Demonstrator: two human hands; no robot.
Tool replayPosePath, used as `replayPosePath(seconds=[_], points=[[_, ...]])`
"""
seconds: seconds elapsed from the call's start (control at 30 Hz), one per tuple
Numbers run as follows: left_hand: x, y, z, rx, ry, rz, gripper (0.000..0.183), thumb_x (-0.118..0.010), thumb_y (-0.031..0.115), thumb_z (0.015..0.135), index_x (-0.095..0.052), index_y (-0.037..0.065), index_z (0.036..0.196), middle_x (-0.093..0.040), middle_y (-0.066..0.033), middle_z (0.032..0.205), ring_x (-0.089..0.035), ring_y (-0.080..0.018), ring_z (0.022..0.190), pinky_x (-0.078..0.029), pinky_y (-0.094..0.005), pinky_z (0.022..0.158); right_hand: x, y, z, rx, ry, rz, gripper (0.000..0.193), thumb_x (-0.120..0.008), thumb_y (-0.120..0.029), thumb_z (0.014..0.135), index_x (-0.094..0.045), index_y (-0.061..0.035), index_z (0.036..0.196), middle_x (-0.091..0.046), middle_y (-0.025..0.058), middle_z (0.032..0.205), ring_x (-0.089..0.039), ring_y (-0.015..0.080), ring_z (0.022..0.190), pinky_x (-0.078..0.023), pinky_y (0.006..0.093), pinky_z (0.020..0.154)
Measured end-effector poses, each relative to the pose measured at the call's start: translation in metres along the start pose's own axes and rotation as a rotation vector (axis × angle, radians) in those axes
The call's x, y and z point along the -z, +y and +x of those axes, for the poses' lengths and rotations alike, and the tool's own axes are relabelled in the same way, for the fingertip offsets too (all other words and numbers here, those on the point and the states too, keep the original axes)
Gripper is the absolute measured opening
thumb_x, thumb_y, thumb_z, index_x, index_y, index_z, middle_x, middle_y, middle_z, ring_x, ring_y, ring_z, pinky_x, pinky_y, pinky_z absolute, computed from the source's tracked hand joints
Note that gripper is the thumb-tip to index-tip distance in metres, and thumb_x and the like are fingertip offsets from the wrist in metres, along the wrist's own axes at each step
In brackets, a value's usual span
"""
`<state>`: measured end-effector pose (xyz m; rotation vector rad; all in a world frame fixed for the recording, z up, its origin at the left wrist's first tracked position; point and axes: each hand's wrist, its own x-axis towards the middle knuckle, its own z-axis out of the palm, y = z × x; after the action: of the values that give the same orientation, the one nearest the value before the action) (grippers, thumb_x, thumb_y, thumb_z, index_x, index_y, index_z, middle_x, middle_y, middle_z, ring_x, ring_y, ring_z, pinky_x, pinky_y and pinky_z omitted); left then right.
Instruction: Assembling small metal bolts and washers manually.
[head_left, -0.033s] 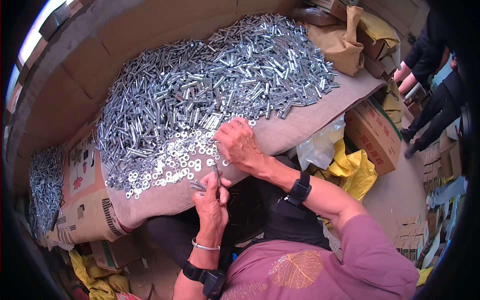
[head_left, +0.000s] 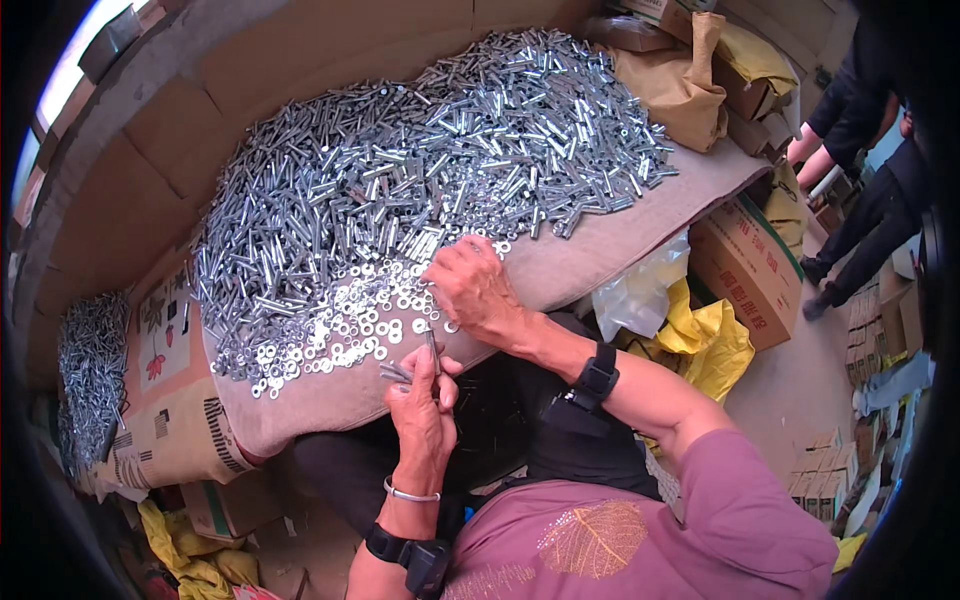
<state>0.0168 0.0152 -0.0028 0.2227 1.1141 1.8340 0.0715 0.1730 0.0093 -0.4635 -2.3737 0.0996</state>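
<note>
My left hand (head_left: 420,402) is closed around several thin metal bolts (head_left: 397,373). One of them stands up between thumb and fingers, while the others poke out to the left. My right hand (head_left: 478,295) reaches to the near edge of the heap, its fingers bent down among flat silver washers (head_left: 345,328). What those fingertips pinch, if anything, is hidden beneath the hand. Behind the washers spreads a big heap of short silver metal tubes (head_left: 400,185). Washers and tubes lie on a padded, pinkish-brown cloth surface (head_left: 590,255) in front of me.
Cardboard (head_left: 290,60) walls the heap's far side. A second pile of metal pieces (head_left: 90,370) lies far left. To the right are a clear plastic bag (head_left: 640,290), yellow sacking (head_left: 710,345) and a carton (head_left: 745,270). A person (head_left: 870,160) in dark clothes stands at far right.
My right hand has shifted very slightly to the left over the washers. My left hand holds the bolts as before.
</note>
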Motion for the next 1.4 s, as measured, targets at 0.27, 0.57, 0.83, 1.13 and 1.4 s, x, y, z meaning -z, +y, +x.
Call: replayPosePath(seconds=[0.27, 0.57, 0.83, 1.13, 1.4], points=[[0.002, 0.0, -0.004, 0.0, -0.001, -0.003, 0.025, -0.057, 0.022, 0.092, -0.055, -0.002, 0.099, -0.062, -0.0105, 0.075, -0.04, -0.0058, 0.042, -0.028, -0.0184, 0.04, -0.013, -0.001, 0.008, 0.026, -0.05, -0.152, 0.004, -0.055, -0.008, 0.075, -0.058, -0.0059, 0.073, -0.054, 0.0075, 0.079, -0.056, 0.0229, 0.084, -0.038, 0.0442, 0.09], [-0.009, 0.0, -0.011, 0.044, -0.085, 0.002, 0.021, -0.053, 0.021, 0.095, -0.055, 0.0, 0.1, -0.062, -0.0089, 0.075, -0.04, -0.0052, 0.043, -0.029, -0.0182, 0.042, 0.046, -0.029, -0.029, -0.54, -0.188, 0.798, 0.016, -0.061, -0.012, 0.086, -0.064, 0.001, 0.094, -0.066, 0.0075, 0.083, -0.063, 0.0121, 0.077, -0.05, 0.0278, 0.066], [-0.011, 0.001, -0.02, 0.346, -0.259, -0.265, 0.026, -0.051, 0.022, 0.095, -0.053, -0.002, 0.105, -0.061, -0.0093, 0.077, -0.038, -0.0042, 0.042, -0.03, -0.018, 0.042, 0.056, -0.03, -0.061, -0.783, -0.054, 1.27, 0.014, -0.06, -0.009, 0.087, -0.063, 0.0002, 0.097, -0.064, 0.0029, 0.083, -0.059, 0.0073, 0.075, -0.049, 0.0231, 0.067], [0.008, -0.008, -0.026, -0.06, -0.204, 0.334, 0.024, -0.054, 0.023, 0.094, -0.051, 0.001, 0.103, -0.058, -0.0057, 0.07, -0.035, -0.0027, 0.04, -0.025, -0.0142, 0.038, 0.045, -0.033, -0.072, -0.55, 0.071, 1.353, 0.02, -0.063, -0.009, 0.076, -0.063, 0.0035, 0.092, -0.066, 0.0102, 0.083, -0.062, 0.0155, 0.079, -0.049, 0.0293, 0.073], [-0.045, -0.006, -0.051, -0.409, -0.141, 0.911, 0.026, -0.055, 0.023, 0.093, -0.063, -0.001, 0.088, -0.06, -0.004, 0.067, -0.043, -0.0065, 0.048, -0.032, -0.0203, 0.044, 0.079, -0.017, -0.079, -0.57, -0.081, 0.914, 0.03, -0.068, -0.024, 0.072, -0.06, 0.0047, 0.074, -0.061, 0.0153, 0.068, -0.061, 0.0256, 0.064, -0.047, 0.0356, 0.056]])
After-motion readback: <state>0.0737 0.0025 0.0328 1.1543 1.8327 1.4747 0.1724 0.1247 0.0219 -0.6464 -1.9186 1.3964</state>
